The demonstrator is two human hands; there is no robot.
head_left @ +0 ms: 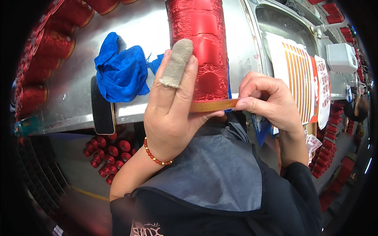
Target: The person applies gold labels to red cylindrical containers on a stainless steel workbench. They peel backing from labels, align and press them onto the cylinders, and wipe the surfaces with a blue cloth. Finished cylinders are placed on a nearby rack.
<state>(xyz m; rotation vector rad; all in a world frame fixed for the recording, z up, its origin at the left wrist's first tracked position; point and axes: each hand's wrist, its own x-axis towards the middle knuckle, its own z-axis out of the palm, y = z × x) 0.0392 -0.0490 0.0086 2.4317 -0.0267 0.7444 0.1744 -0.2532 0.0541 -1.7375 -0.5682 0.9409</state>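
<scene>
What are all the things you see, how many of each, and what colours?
Shiny embossed cylinder: one, red, top middle
Thin flat strip: one, amber, at the cylinder's near end
Crumpled cloth: one, blue, left of the cylinder
Flat phone: one, black, partly under the cloth
Metal table: one, silver, upper middle
Metal sink: one, silver, upper right
Striped sheet: one, white and orange, right
Plastic jug: one, white, far right
Other round containers: many, red, left edge, lower left and right
Beaded bracelet: one, red and gold, left wrist
Fabric finger sleeve: one, beige, left hand
Left grip: one, bare, against the cylinder
Right grip: one, bare, pinching the strip
Far edges are too blurred to list.
</scene>
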